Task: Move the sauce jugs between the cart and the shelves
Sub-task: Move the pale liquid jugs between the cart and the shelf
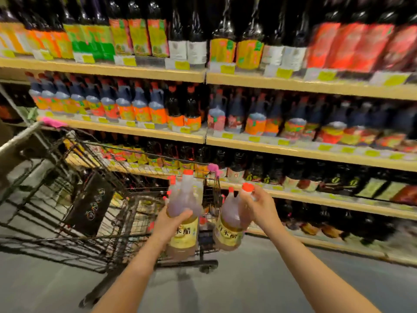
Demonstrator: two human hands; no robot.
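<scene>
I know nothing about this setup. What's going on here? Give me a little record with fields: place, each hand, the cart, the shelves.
place: store aisle, grey floor
left hand: grips the body of a left jug, red cap, yellow label
right hand: holds a right jug near its neck, same kind
jugs: both in the air, between cart and shelves
cart: black wire, to the left, blurred
shelves: several tiers packed with dark sauce bottles
image: motion-blurred, label text partly unreadable
</scene>
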